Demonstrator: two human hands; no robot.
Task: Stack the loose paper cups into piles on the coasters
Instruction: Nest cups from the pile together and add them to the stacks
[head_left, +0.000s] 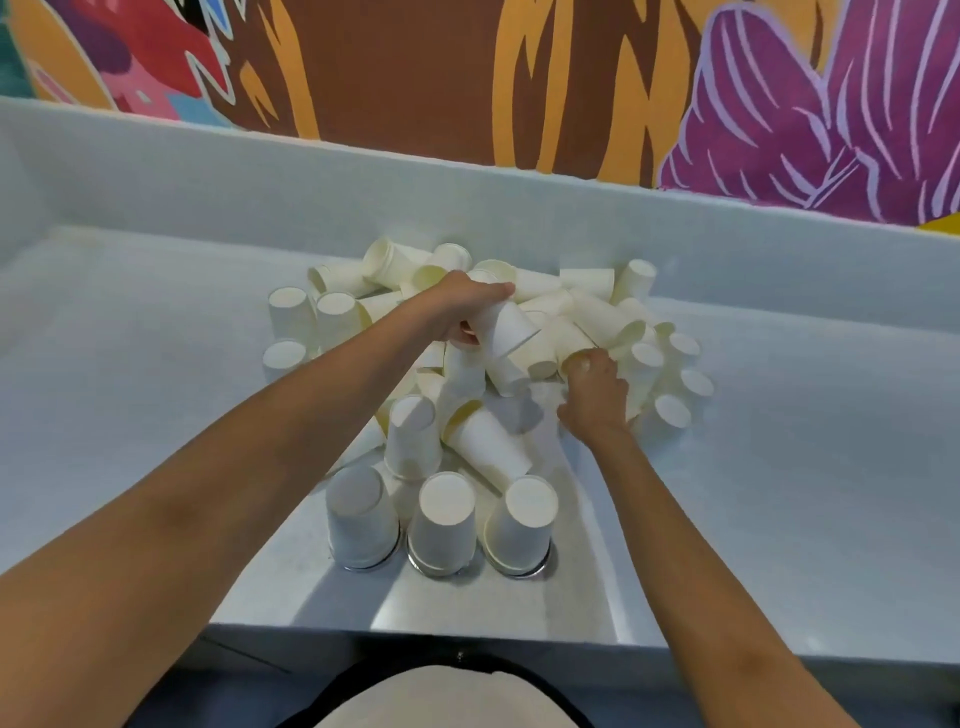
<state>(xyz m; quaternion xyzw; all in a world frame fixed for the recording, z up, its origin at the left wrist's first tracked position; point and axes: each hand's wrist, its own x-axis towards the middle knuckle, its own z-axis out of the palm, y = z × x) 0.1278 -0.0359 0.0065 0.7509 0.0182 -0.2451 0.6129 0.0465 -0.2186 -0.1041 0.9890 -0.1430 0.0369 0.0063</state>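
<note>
- You are at the picking stage – both hands are in the heap of loose cups (587, 312) at the middle of the desk (156, 338), and no cup is travelling to a pile yet.
- Your left hand (460, 312) comes in from 7 o'clock, and its fingers (493, 291) are curled over the base of an upturned cup (511, 330) at the top of the heap, gripping it.
- Your right hand (597, 392) reaches in from 5 o'clock; its fingers (582, 364) are curled down among the cups at the heap's 4 o'clock side, but whether they hold one cannot be told from here.
- The targets sit at 6 o'clock of the heap, just in front of you: three upturned piles – left pile (361, 514), middle pile (444, 519), right pile (522, 519) – each on a coaster (535, 570) whose rim shows under it.
- More upturned cups stand at 9 o'clock (288, 312) and at 3 o'clock (675, 410) of the heap; no coaster shows under those.
- Next, I judge, lift the gripped cup clear without dragging its neighbours, keep it mouth-down, carry it toward 6 o'clock and seat it squarely over one pile so it nests rather than tips.
</note>
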